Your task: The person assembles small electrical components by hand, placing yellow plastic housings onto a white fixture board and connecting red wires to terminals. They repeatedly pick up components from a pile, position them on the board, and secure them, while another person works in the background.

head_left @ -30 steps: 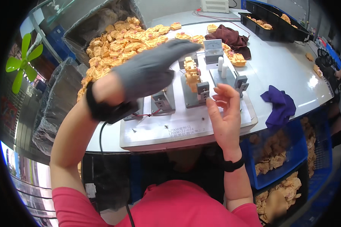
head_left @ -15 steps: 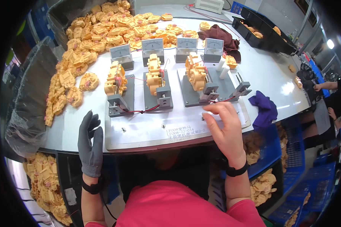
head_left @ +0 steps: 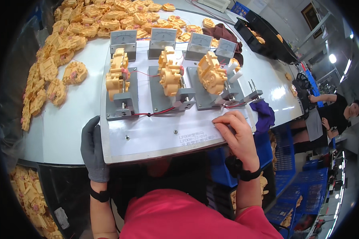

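Observation:
My left hand, in a grey glove, rests against the left edge of a white board, its fingers stretched along that edge. Over the board's right front, my bare right hand has thumb and forefinger pinched together; whether anything tiny is between them I cannot make out. Three yellow plastic gearbox-like assemblies stand on grey fixtures: a left one, a middle one and a right one. Red and black wires run along the fixture fronts. Behind them stand several analog meters, including a left meter.
A heap of yellow assemblies spreads over the table's back and left. A purple cloth lies right of the board, a brown cloth behind. A black bin sits at back right. Another person is at far right.
The whole view has shifted and turned. My left hand has come against the board's edge. My right thumb and forefinger have closed together and sit farther from the right fixture.

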Tool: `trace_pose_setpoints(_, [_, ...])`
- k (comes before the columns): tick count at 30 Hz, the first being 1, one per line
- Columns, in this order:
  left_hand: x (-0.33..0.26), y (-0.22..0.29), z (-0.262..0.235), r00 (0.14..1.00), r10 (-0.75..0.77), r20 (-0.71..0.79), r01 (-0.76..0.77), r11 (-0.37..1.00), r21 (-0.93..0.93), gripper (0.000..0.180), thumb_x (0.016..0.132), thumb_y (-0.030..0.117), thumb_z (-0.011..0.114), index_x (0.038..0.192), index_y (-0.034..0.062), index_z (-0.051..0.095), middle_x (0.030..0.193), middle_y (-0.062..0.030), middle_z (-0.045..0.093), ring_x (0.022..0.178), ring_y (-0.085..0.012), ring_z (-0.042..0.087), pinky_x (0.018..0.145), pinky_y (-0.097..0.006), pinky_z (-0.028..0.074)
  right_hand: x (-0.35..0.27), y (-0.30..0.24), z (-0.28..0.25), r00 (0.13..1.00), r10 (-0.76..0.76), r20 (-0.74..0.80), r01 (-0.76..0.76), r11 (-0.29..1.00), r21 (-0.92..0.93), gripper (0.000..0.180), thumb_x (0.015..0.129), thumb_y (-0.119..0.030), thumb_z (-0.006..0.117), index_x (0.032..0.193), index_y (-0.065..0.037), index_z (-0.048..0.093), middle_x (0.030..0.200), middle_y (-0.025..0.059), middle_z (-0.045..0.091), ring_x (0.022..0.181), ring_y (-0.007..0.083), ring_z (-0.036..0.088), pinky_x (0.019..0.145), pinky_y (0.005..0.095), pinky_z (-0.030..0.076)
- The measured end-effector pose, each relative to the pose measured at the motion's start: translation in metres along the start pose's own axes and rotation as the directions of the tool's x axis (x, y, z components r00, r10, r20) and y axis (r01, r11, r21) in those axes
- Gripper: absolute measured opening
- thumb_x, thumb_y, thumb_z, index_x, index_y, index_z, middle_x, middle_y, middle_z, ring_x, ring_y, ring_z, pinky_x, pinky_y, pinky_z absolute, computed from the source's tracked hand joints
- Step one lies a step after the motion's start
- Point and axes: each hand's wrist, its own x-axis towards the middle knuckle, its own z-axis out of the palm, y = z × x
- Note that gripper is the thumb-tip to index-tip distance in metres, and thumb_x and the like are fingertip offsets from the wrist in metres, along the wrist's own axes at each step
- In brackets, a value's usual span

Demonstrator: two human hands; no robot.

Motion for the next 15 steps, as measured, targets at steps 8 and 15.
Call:
trace_pose_setpoints(8, [0.002,-0.021,-0.005,0.989,0.139,-0.044,-0.125,0.966,0.227,0.034,0.107,0.016,0.043,0.132,-0.0023,0.057,0.124,-0.0109,0.062,0.115,-0.0185,0.058,0.100,-0.032,0.046,0.002,0.005,-0.003,0.999,-0.017,0.029,0.018,1.000,-0.010,0.011,0.089,-0.007,0.070,0.100,-0.003,0.070,0.097,0.0093,0.061,0.094,0.0246,0.060,0.083,0.0326,0.048])
trace_pose_setpoints(15, [0.001,-0.023,-0.011,1.000,-0.025,-0.018,0.026,0.996,0.080,0.048,0.108,0.030,0.037,0.141,-0.0025,0.048,0.131,-0.0127,0.055,0.113,-0.0205,0.059,0.096,-0.033,0.048,0.003,0.010,0.000,0.996,-0.089,-0.032,0.090,0.996,0.021,0.008,0.091,-0.011,0.069,0.097,-0.005,0.069,0.095,0.0094,0.061,0.095,0.0275,0.060,0.085,0.0352,0.047])
